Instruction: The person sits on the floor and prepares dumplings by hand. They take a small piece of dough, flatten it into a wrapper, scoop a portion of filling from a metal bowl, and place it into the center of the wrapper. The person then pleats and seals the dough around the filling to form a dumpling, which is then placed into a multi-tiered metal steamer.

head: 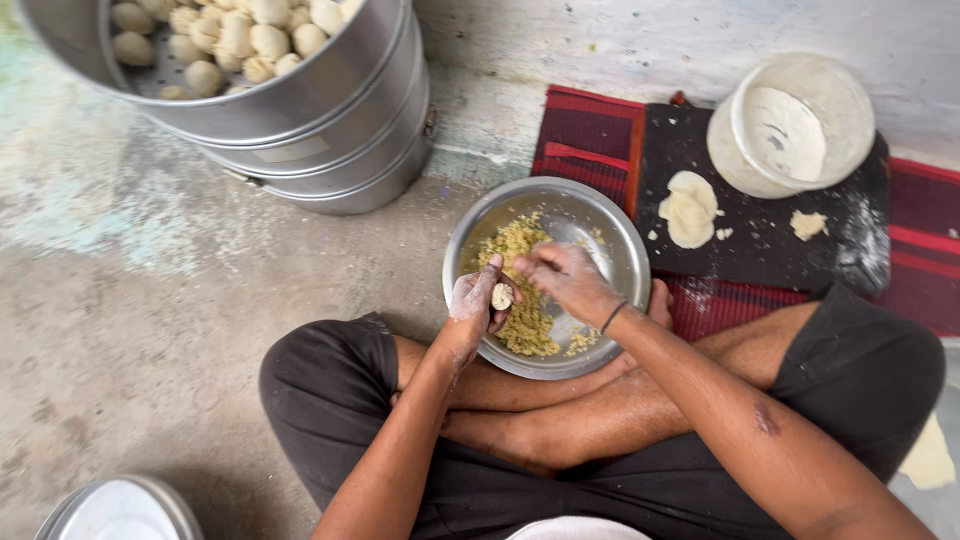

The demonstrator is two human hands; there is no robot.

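Person is sitting cross-legged on the floor, steel bowl (610, 232) resting against the shins. All positions below are relative to that bowl.

Left hand (478, 302) is hovering over the bowl's near-left rim, fingers curled narrow and cupping a small dumpling (501, 296) in the palm. Hand is dusted with flour.

Right hand (565, 278) is sitting over the bowl's centre, fingertips pinched narrow and pointing toward the dumpling; can't tell whether they're holding anything. Thin band is showing on that wrist.

Filling (522, 290), yellowish and crumbly, is lying in the bowl's left half.

Dark board (760, 240) is lying just right of the bowl on a red mat (590, 140), carrying a flat dough piece (690, 208) and a floury tub (790, 125).

Stacked steamer (330, 130) is standing up-left of the bowl, top tier holding shaped dumplings. A white lid (120, 508) is lying well off to the lower left.
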